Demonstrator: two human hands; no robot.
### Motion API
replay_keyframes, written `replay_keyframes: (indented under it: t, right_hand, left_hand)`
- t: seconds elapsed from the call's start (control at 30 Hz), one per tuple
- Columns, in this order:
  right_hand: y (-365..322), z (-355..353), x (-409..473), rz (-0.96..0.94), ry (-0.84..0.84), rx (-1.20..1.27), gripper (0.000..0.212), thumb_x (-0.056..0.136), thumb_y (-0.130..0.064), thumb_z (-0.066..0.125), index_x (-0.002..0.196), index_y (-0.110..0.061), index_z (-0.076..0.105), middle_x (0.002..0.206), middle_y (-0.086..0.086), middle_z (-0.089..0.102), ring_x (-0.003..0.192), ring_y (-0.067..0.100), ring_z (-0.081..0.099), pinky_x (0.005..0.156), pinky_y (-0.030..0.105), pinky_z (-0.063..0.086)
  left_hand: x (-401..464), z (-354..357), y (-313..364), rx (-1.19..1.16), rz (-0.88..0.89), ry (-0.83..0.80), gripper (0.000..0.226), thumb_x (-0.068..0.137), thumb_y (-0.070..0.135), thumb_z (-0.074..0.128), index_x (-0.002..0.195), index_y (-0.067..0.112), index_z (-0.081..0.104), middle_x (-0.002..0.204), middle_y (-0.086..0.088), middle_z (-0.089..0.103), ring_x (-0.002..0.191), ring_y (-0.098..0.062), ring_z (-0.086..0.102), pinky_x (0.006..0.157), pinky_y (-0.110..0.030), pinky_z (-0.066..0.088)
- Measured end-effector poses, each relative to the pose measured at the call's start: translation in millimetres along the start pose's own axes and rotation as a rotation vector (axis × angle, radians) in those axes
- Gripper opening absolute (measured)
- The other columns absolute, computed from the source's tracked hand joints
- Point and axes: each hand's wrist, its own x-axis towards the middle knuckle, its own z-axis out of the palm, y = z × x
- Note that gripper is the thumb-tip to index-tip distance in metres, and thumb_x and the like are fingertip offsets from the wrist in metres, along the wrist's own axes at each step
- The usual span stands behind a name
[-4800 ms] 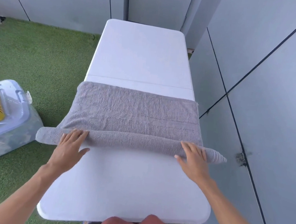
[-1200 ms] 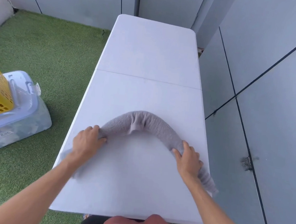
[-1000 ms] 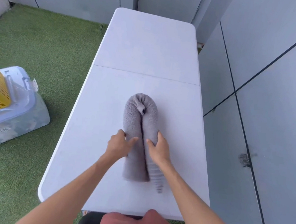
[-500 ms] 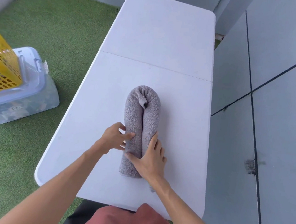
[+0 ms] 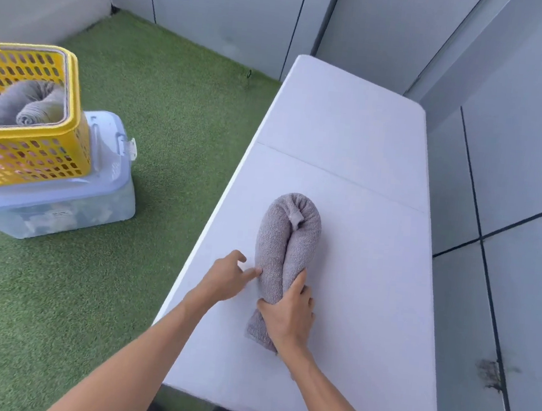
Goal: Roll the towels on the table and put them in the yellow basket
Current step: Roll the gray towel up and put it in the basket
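Gripping the doubled, fuzzy grey towel roll point(image 5: 288, 240) on the smooth white table point(image 5: 371, 281), right hand point(image 5: 287, 314) squeezes while left hand point(image 5: 226, 279) pokes it with loose fingers.

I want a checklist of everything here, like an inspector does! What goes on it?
Surface: white folding table, seam across the middle.
Job's things: grey towel rolled and doubled over on the table; yellow basket holding rolled grey towels.
Clutter: nothing seen.
Grippers: right hand grips the towel's near end; left hand touches its side.
Cables: nothing seen.
Surroundings: clear storage box under the basket, green turf, grey walls.
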Motion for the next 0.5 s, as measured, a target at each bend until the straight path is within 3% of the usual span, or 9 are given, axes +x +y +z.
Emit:
replay_keyframes:
  t: [0.17,0.33,0.5]
  right_hand:
    - [-133,54,-45,-0.101,-0.03,0.068,0.105,0.065,-0.046,0.071,0.147,-0.015,0.014,0.127,0.01,0.048,0.112,0.032,0.05,0.087,0.041,0.045]
    - [-271,102,-81,-0.306,-0.163,0.133,0.108,0.063,-0.047,0.074,0.15,-0.02,0.015,0.132,0.009,0.048,0.119,0.029,0.049,0.091,0.038,0.046]
    - [-386,148,-96,-0.511,-0.294,0.12,0.105,0.062,-0.048,0.068,0.15,-0.028,0.013,0.123,0.003,0.047,0.117,0.025,0.047,0.087,0.037,0.046]
  left_hand:
    - [-42,-123,-113,0.196,0.039,0.302,0.052,0.094,0.044,0.053,0.135,0.014,0.042,0.127,-0.01,0.051,0.116,-0.029,0.05,0.096,-0.045,0.043]
    - [-76,-253,-203,0.232,-0.081,0.514,0.048,0.094,0.041,0.052,0.134,0.016,0.042,0.128,-0.008,0.049,0.117,-0.029,0.049,0.094,-0.046,0.044]
    - [-82,-351,-262,0.213,-0.13,0.641,0.041,0.094,0.04,0.051,0.129,0.019,0.045,0.128,-0.005,0.049,0.117,-0.027,0.048,0.093,-0.046,0.044]
